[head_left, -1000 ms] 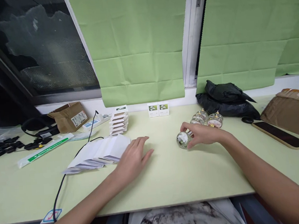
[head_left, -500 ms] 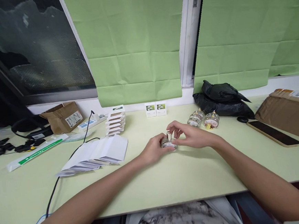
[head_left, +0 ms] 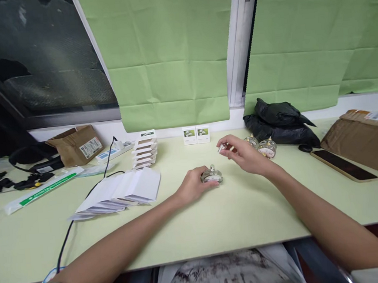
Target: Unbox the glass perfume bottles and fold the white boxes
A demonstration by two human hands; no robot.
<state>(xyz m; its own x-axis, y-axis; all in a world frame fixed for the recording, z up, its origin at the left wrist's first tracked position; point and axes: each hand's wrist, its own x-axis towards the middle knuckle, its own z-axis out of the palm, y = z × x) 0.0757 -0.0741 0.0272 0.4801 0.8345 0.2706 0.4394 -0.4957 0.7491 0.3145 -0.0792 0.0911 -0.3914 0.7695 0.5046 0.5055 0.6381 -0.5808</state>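
My left hand (head_left: 194,183) grips a round glass perfume bottle (head_left: 212,176) that stands upright on the table. The bottle's spray nozzle is bare. Up and to the right of it, my right hand (head_left: 242,154) pinches a small silvery cap (head_left: 222,147) between thumb and fingers, apart from the bottle. Behind the right hand stand more glass bottles (head_left: 267,147) with gold-coloured nozzles, partly hidden by that hand.
Two small white boxes (head_left: 196,135) stand at the back. Left are stacked open boxes (head_left: 144,150), flattened white cartons (head_left: 121,192), a cable and a brown carton (head_left: 77,146). Right lie black bags (head_left: 279,123), a phone (head_left: 343,165) and a large brown parcel (head_left: 362,141).
My right hand has lifted the cap off the perfume bottle and moved up and to the right with it. My left hand still holds the bottle on the table.
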